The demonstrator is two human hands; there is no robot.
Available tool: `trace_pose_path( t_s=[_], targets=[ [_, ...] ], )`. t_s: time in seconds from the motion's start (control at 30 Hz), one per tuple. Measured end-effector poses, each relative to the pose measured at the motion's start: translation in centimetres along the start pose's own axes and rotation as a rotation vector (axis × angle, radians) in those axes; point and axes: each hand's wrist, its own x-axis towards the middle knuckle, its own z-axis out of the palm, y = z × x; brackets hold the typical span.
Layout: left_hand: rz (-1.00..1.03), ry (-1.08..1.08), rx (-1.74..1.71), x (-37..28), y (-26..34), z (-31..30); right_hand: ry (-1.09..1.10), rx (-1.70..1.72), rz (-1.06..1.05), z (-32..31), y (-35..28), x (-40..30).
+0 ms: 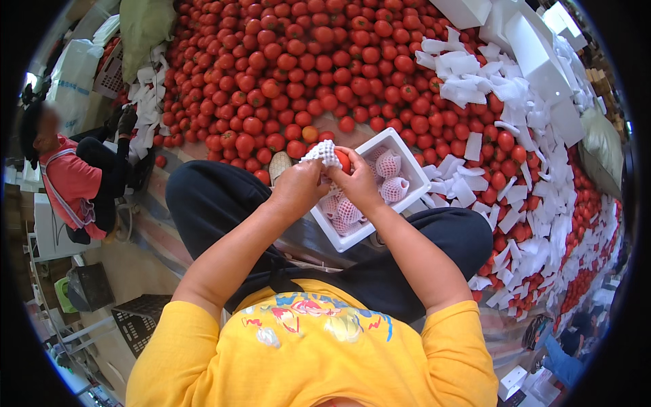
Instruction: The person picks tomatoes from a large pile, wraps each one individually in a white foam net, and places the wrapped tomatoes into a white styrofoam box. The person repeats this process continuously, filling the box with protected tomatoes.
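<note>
My right hand [357, 182] holds a red tomato [342, 162] partly inside a white foam net sleeve [324, 152]. My left hand [299, 187] grips the sleeve from the other side, and the two hands meet over the left edge of a white foam box [418, 179]. Inside the box lie several tomatoes in netted foam sleeves [394, 189], some partly hidden under my right hand. The box stands tilted in view between my knees. Beyond it spreads a large heap of loose red tomatoes [305, 61].
Flat white foam sleeves [465, 76] lie strewn over the tomatoes at the right. White foam boxes [539, 51] are stacked at the upper right. A person in a pink top [76, 188] sits at the left. Black plastic crates [135, 320] stand at the lower left.
</note>
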Motion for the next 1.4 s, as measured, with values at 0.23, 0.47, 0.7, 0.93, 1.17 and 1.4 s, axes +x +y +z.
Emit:
trace_pose_path(
  t_s=[0.23, 0.47, 0.7, 0.93, 1.17, 1.4],
  targets=[
    [-0.151, -0.109, -0.798, 0.0, -1.3, -0.2, -0.259, 0.904, 0.282, -1.9, -2.6, -0.3],
    [0.127, 0.128, -1.023, -1.2, 0.5, 0.5, -0.375, 1.208, 0.312, -1.8, -2.5, -0.5],
    [-0.019, 0.058, -1.438, -0.4, 0.6, 0.4, -0.362, 1.312, 0.257, -1.9, -1.7, -0.5],
    [0.002, 0.132, -1.333, 1.5, -0.7, 1.9, -0.34, 1.324, 0.311, -2.5, -2.0, -0.5],
    [0.257, 0.118, -1.063, 1.4, 2.1, 2.1, 0.156, 0.968, 0.143, -2.6, -2.1, 0.2],
    [0.065, -0.006, -1.305, 3.6, 3.3, 1.3, 0.234, 0.985, 0.105, -4.0, -2.2, 1.3]
  ],
)
